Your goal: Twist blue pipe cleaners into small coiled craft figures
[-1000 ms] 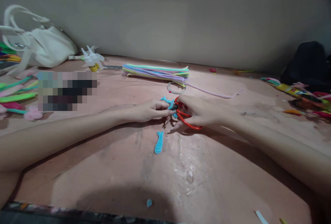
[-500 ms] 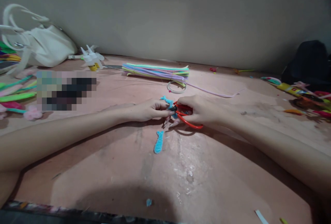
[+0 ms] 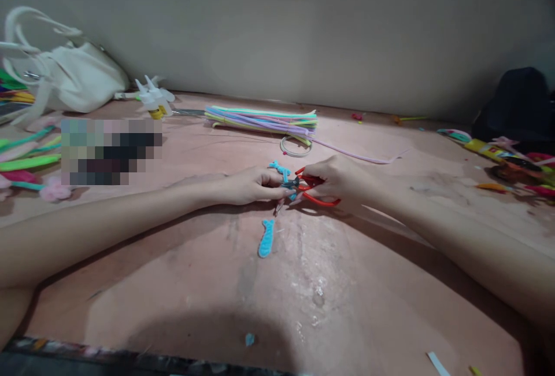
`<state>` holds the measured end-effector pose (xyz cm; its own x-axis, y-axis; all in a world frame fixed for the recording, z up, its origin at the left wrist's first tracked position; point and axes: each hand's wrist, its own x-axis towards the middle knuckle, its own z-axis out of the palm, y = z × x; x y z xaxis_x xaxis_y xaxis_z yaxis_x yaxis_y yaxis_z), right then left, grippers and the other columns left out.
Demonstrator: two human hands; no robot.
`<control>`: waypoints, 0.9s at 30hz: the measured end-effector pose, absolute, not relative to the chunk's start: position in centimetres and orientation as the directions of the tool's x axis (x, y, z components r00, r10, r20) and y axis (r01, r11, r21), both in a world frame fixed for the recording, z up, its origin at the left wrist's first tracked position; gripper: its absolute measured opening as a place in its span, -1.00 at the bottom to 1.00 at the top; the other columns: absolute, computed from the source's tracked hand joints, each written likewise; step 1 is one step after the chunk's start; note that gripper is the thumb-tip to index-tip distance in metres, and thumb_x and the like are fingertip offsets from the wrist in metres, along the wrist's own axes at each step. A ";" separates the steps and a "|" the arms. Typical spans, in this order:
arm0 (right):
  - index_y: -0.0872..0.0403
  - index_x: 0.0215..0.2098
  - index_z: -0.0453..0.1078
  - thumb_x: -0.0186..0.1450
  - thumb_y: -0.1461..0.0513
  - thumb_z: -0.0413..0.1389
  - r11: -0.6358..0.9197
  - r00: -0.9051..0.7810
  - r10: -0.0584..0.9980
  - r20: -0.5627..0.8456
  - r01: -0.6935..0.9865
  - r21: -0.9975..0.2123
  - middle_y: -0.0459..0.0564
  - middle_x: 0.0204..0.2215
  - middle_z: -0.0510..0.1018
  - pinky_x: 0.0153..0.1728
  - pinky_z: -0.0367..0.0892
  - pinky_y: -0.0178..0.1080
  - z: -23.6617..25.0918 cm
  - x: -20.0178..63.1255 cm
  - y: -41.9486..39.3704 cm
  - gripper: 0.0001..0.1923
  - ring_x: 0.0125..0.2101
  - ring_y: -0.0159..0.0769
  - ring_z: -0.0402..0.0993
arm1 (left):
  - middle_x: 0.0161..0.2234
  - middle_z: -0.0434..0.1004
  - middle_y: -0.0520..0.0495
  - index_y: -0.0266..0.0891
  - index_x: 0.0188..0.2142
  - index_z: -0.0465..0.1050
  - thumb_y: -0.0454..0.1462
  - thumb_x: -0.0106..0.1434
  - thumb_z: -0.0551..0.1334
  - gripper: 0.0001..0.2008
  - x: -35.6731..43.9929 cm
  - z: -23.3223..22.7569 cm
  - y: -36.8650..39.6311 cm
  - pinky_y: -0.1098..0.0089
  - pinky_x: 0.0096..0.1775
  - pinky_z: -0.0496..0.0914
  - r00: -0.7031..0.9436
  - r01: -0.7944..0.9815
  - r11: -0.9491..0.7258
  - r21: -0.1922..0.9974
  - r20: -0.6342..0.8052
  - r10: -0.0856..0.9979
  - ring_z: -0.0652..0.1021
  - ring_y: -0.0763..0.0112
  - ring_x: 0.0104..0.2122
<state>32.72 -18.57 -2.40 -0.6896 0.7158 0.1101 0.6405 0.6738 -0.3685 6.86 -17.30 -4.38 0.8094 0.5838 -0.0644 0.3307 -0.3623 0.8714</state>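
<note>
- The main change is at the right hand (image 3: 344, 184): compared with one second ago, its wrist stands a little higher, and the lower loop of the red-handled scissors (image 3: 318, 201) lies nearer to the upper handle.
- The right hand grips these scissors by the handles, with its fingers closed around them. The dark metal near the pivot shows more plainly now, but the tips are covered by the other hand.
- The left hand (image 3: 255, 186) has almost not moved. It pinches a light-blue fuzzy piece (image 3: 280, 168) between thumb and fingers, and one end of this piece sticks out beyond the fingertips.
- So the held piece is in front of the person, between the two hands, just above the table (image 3: 203, 283), with the scissors right at it.
- For the work, I judge this to mean that the handles are being squeezed while the piece is kept steady. Whether the blades have cut anything, I cannot tell, because the fingers hide this place.
- Nearer to the person, a light-blue fish-shaped piece (image 3: 266, 240) lies flat and apart from both hands; it has stayed in its place.
- Also unchanged are the bundle of pastel pipe cleaners (image 3: 260, 121) behind the hands, the thin ring (image 3: 297, 155) just before it, and a small blue scrap (image 3: 250, 339) near the table edge.
</note>
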 end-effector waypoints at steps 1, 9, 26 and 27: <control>0.06 -0.35 0.41 0.40 0.15 0.18 0.671 -0.685 0.720 0.109 0.649 -0.358 -0.11 -0.49 0.49 -0.39 -0.02 -0.23 -2.5 32.8 -18.5 -0.80 -0.49 -0.40 0.20 | -0.28 0.51 -0.06 -0.32 -0.30 0.57 0.12 0.42 0.30 -0.49 6.9 -4.3 -17.3 0.34 -0.16 0.35 0.811 0.323 -0.354 0.878 -0.063 0.582 0.47 0.35 -0.24; 0.06 -0.18 0.38 0.38 -0.06 0.24 0.623 -0.640 0.768 0.033 0.734 -0.270 0.02 -0.33 0.55 -0.38 0.02 -0.24 -1.3 32.0 -19.4 -0.63 -0.43 -0.29 0.30 | -0.40 0.53 -0.03 -0.29 -0.39 0.51 0.14 0.40 0.34 -0.48 6.8 -4.4 -17.6 0.38 -0.28 0.35 0.812 0.273 -0.249 0.929 -0.084 0.578 0.49 0.42 -0.37; 0.05 -0.26 0.33 0.28 -0.08 0.31 0.679 -0.758 0.652 -0.019 0.594 -0.432 -0.05 -0.35 0.49 -0.39 0.09 -0.26 -1.3 31.8 -19.0 -0.57 -0.41 -0.32 0.25 | -0.32 0.43 -0.04 -0.27 -0.28 0.53 0.15 0.47 0.22 -0.48 6.7 -4.2 -17.2 0.38 -0.29 0.35 0.841 0.319 -0.449 0.835 -0.032 0.540 0.44 0.38 -0.32; 0.05 -0.28 0.32 0.27 -0.10 0.31 0.685 -0.757 0.654 -0.014 0.599 -0.415 -0.05 -0.36 0.48 -0.39 0.08 -0.26 -1.3 31.8 -19.0 -0.56 -0.41 -0.32 0.25 | -0.30 0.45 -0.05 -0.27 -0.28 0.54 0.15 0.47 0.21 -0.48 6.6 -4.3 -17.2 0.37 -0.27 0.36 0.845 0.318 -0.458 0.830 -0.029 0.535 0.46 0.36 -0.30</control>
<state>31.75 -18.97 -1.33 -0.7565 0.6538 -0.0137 0.5992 0.6846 -0.4150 6.64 -17.17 -4.26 0.8446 0.5346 -0.0289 0.3182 -0.4579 0.8301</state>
